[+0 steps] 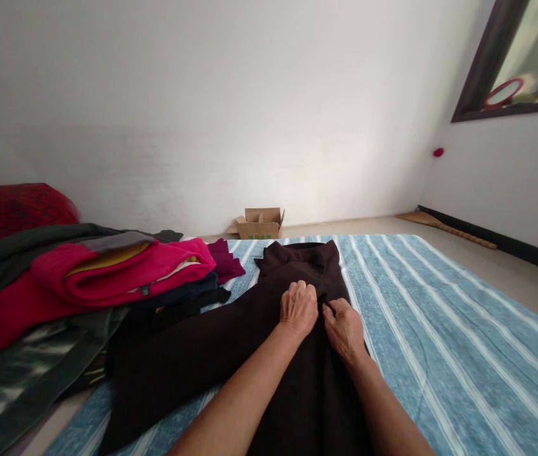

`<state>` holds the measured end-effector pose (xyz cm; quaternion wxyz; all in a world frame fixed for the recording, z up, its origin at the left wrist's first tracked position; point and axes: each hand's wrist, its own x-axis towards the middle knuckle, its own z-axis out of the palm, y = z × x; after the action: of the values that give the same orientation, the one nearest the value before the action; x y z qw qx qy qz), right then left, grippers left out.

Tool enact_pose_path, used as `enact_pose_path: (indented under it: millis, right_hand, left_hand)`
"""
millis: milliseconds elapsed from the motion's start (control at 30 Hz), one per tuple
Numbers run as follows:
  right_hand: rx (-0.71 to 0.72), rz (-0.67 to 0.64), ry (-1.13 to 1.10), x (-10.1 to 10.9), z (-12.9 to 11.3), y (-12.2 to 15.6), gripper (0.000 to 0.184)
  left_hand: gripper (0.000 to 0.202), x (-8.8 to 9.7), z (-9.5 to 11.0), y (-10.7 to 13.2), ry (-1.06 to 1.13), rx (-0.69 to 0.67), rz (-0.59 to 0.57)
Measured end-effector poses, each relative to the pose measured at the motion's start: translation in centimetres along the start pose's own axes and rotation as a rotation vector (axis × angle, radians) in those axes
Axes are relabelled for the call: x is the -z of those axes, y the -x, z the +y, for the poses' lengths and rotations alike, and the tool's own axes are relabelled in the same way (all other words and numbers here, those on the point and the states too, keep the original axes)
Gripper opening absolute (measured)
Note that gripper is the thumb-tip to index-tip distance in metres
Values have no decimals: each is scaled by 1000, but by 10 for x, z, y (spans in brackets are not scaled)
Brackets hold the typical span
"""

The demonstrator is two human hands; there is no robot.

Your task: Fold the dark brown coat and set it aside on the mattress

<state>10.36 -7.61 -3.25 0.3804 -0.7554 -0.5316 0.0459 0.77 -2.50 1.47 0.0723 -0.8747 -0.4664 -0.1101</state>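
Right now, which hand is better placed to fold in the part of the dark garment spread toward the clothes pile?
Likely the left hand: it is nearer that part of the dark garment, on the same side as the clothes pile. The right hand is farther across.

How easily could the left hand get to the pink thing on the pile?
Probably yes, easily. The left hand has its fingers curled on the dark brown garment, so it would stop that first, but only low-lying cloth shows between it and the pink garment.
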Motion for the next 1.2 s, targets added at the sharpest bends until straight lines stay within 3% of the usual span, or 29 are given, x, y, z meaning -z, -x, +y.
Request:
enact_pose_path:
  millis: [500, 767, 1100, 1200]
  right_hand:
    - [-69, 18, -146, 1, 4, -3, 30]
    - [-112, 12, -170, 1, 5, -4, 30]
    - [-114, 5, -190, 0, 5, -3, 30]
    - [-110, 10, -228, 1, 4, -2, 29]
  left_hand:
    - [26, 3, 2, 0, 3, 1, -100]
    - [25, 0, 3, 9, 48, -40, -94]
    - [19, 0, 1, 11, 100, 4, -99]
    - [28, 0, 1, 13, 121, -25, -65]
